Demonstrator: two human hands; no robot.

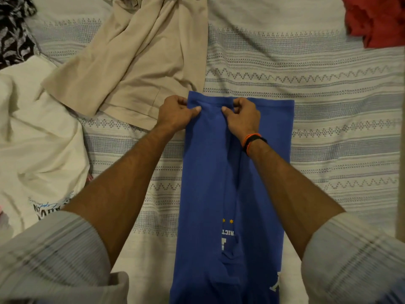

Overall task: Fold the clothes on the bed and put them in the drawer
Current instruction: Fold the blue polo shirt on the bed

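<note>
Here, the blue T-shirt (pixel 234 183), folded lengthwise at the bed's (pixel 328 106) middle, is light and limp; left hand (pixel 176 114) and right hand (pixel 242 118) pinch its far hem, the apt hold.

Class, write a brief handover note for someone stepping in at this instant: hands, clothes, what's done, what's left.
Left hand and right hand each pinch the far edge of the blue shirt, which lies on the bed as a long strip.
Done: its sides are folded in.
Left: fold it lengthwise, then fold the beige garment, cream shirt, red garment and patterned cloth.
No drawer in view.
</note>
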